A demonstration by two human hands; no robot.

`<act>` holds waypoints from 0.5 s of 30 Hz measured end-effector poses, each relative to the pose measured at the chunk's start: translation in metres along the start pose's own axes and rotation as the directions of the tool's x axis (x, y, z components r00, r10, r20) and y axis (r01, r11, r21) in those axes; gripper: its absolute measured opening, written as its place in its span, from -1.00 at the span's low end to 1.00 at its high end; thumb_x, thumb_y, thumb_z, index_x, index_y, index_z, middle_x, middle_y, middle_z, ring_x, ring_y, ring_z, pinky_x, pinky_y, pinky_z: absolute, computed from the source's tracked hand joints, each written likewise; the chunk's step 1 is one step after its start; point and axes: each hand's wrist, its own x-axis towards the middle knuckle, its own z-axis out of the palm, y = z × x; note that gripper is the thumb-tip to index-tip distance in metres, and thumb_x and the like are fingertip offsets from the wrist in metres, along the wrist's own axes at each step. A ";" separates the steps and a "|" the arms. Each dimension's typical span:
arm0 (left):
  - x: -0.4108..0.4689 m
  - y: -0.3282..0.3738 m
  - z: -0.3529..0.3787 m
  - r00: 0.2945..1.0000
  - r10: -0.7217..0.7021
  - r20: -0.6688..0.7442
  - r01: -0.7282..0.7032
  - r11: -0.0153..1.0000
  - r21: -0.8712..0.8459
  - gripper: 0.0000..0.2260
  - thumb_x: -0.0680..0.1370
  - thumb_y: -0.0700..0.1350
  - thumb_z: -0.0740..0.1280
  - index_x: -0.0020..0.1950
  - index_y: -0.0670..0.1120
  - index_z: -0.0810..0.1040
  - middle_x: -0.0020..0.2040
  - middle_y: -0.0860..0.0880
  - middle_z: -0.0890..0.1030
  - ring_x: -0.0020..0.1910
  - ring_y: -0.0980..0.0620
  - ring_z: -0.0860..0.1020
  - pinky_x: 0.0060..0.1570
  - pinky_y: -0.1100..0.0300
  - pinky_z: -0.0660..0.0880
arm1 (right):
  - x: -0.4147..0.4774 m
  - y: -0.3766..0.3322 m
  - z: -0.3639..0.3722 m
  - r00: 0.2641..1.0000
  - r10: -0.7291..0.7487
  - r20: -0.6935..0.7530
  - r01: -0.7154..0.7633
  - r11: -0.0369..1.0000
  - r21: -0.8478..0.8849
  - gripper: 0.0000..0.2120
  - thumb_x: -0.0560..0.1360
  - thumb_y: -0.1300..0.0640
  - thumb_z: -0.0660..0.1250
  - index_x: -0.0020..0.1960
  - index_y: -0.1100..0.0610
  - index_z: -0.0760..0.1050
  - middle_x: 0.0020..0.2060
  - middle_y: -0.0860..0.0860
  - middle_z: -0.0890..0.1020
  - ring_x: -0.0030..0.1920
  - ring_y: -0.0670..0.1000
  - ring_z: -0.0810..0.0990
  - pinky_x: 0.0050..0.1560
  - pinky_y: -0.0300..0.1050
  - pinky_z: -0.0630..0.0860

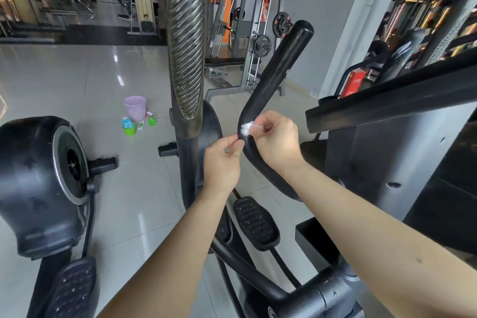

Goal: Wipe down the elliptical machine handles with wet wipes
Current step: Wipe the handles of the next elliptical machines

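Note:
A black curved elliptical handle (276, 70) rises from lower right toward the upper middle. At its bend sits a small crumpled white wet wipe (247, 128), pressed against the handle. My right hand (277, 142) pinches the wipe from the right side. My left hand (225, 160) comes in from the left, its fingertips pinched at the wipe's lower edge and touching the bend. Both forearms reach up from the bottom of the view.
A ribbed dark post (184, 41) stands just left of the handle. Black pedals (255, 222) lie below. Another machine's flywheel housing (44, 183) is at left. A pink basket (134, 108), green bucket (129, 128) and spray bottle (151, 119) stand on the tiled floor. Weight racks (258, 33) stand behind.

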 end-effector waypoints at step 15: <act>-0.005 -0.001 -0.003 0.997 -0.061 0.042 0.065 0.994 -0.091 -0.73 0.61 -0.16 0.43 0.31 -0.09 0.64 0.07 0.19 0.65 0.09 0.35 0.60 0.04 0.59 0.43 | 0.006 -0.001 -0.030 0.980 0.056 0.191 -0.018 0.981 -0.193 -0.82 0.50 0.06 0.53 -0.23 0.05 0.62 -0.30 -0.04 0.69 -0.23 -0.01 0.64 -0.06 -0.09 0.63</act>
